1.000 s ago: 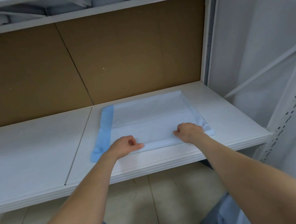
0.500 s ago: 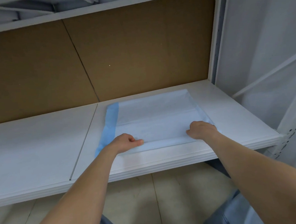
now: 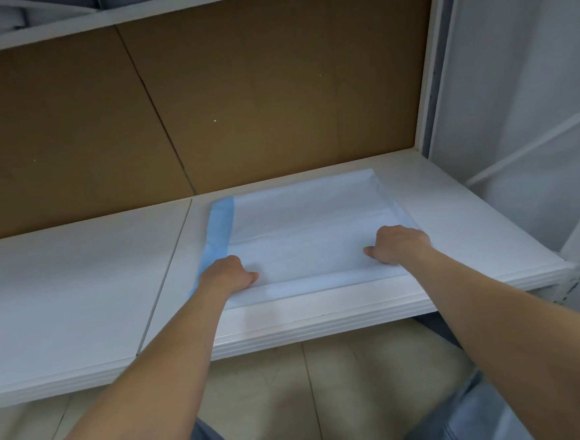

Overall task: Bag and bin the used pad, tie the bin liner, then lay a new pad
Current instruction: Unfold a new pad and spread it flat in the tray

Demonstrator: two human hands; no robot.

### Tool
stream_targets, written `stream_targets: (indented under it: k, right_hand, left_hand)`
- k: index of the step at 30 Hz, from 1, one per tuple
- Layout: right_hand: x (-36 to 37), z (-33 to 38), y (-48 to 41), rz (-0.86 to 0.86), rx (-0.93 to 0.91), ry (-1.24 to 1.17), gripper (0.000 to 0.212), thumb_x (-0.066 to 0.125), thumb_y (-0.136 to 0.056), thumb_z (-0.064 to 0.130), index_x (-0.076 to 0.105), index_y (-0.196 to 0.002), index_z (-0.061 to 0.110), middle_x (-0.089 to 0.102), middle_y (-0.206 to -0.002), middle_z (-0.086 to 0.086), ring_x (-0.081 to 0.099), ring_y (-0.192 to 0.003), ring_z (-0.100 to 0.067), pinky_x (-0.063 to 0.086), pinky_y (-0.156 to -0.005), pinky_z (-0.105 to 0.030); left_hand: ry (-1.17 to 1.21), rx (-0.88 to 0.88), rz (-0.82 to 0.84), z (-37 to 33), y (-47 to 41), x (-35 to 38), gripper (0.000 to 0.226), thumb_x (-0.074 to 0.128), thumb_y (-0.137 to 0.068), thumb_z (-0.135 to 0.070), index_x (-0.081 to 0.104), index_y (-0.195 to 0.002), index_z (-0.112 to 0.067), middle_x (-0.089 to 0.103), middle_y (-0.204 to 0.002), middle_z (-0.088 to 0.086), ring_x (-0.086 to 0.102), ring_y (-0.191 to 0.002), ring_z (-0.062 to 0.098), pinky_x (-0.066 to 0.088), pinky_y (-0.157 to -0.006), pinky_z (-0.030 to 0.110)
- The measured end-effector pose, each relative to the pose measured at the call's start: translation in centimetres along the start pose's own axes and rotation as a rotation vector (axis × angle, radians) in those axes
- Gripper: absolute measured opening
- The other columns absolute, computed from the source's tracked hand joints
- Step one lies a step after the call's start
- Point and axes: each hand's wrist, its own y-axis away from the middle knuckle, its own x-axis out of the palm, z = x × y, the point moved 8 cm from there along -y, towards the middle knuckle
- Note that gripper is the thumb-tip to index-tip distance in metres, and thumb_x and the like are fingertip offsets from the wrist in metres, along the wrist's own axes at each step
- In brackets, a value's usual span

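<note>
The left hand (image 3: pixel 225 272) and right hand (image 3: pixel 400 244) slid apart along the near part of the pad (image 3: pixel 302 225), the left toward its blue border, the right toward its right corner.

The light is soft, even and a bit cool. The white shelf (image 3: pixel 453 215) and the pad (image 3: pixel 302 219) look bright and pale in the middle of the frame. The brown board (image 3: pixel 273 100) gets darker toward the upper left. The floor (image 3: pixel 328 389) at the bottom is dimmer. Near the lower edge the arms (image 3: pixel 149 384) look stretched and a little blurry. Straight lines bend near the sides.
</note>
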Motion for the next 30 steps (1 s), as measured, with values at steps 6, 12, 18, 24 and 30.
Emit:
stream_targets:
  k: [6, 12, 18, 24, 30]
  right_hand:
    - [-1.1, 2.9, -0.5, -0.280, -0.119, -0.139, 0.046, 0.042, -0.098, 0.043, 0.042, -0.134, 0.013, 0.041, -0.133, -0.011, 0.039, -0.125, -0.029, 0.042, -0.093, -0.039]
    - [0.2, 5.4, -3.3, -0.184, -0.229, -0.106, 0.077, 0.029, -0.094, 0.062, 0.002, -0.154, 0.022, -0.005, -0.161, -0.004, -0.010, -0.148, -0.029, 0.005, -0.121, -0.043]
    - [1.8, 8.8, -5.5, -0.109, -0.313, -0.022, 0.083, 0.021, -0.087, 0.075, -0.003, -0.154, 0.030, -0.014, -0.161, -0.002, -0.017, -0.147, -0.028, -0.007, -0.119, -0.048]
    - [3.5, 9.1, -6.3, -0.084, -0.316, -0.002, 0.084, 0.015, -0.083, 0.080, 0.000, -0.152, 0.037, -0.011, -0.161, 0.000, -0.014, -0.148, -0.025, -0.008, -0.118, -0.049]
    - [3.7, 9.2, -6.1, -0.057, -0.317, -0.004, 0.083, 0.015, -0.083, 0.080, 0.001, -0.152, 0.036, -0.008, -0.161, 0.001, -0.011, -0.148, -0.026, -0.006, -0.119, -0.049]
  left_hand:
    - [0.014, 0.129, -0.350, -2.3, 0.7, -1.8, 0.049, 0.040, -0.099, -0.036, 0.035, -0.142, -0.015, 0.033, -0.145, 0.010, 0.032, -0.135, 0.027, 0.037, -0.103, 0.039]
    - [0.081, 0.129, -0.182, -2.5, -2.6, -0.1, 0.072, 0.021, -0.097, -0.057, -0.010, -0.152, -0.022, -0.016, -0.160, 0.002, -0.011, -0.148, 0.023, 0.001, -0.121, 0.042]
    - [0.073, 0.140, -0.128, -3.2, -5.0, 0.8, 0.071, 0.017, -0.094, -0.064, -0.011, -0.151, -0.033, -0.017, -0.160, -0.002, -0.014, -0.148, 0.021, -0.005, -0.119, 0.049]
    - [0.023, 0.105, -0.104, -2.7, -5.6, 1.8, 0.072, 0.014, -0.090, -0.070, -0.007, -0.151, -0.037, -0.014, -0.160, -0.001, -0.011, -0.148, 0.021, -0.004, -0.118, 0.052]
    - [-0.012, 0.111, -0.071, -2.8, -5.6, 1.9, 0.074, 0.011, -0.090, -0.070, -0.007, -0.152, -0.034, -0.016, -0.160, 0.003, -0.011, -0.148, 0.024, -0.005, -0.117, 0.054]
